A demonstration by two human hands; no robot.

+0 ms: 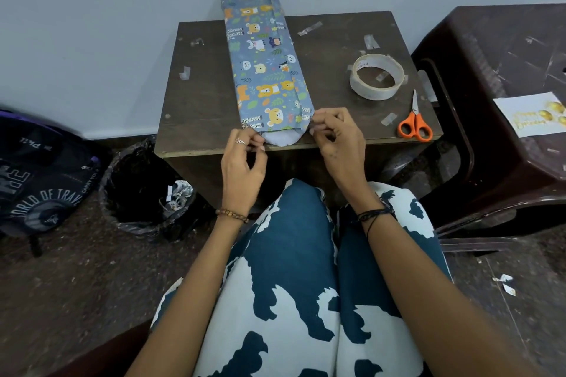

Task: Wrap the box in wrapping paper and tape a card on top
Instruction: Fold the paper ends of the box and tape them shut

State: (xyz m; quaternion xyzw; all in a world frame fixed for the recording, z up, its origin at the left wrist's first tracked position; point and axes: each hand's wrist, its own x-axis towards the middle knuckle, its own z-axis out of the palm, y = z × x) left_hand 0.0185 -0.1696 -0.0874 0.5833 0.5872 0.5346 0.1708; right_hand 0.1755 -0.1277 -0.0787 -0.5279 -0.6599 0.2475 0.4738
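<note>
Body wrapped, near end being folded, card not yet on.

The box [266,64] lies lengthwise on the worktop [199,95] in animal-print wrapping paper; left hand [245,159] and right hand [337,135] each pinch a corner of the near flap (white underside showing). By the look of it, taping remains: tape roll [376,76], scissors [415,122], and card [533,116] wait aside.

- The small dark brown desk [199,107] stands against the wall.
- A long box in blue animal wrapping paper [265,67] lies down the middle of it. Its far end sticks out past the back edge.
- A roll of clear tape [376,76] lies flat on the right side.
- Orange scissors [415,122] lie near the front right corner.
- Little bits of tape [310,28] are stuck here and there on the top.
</note>
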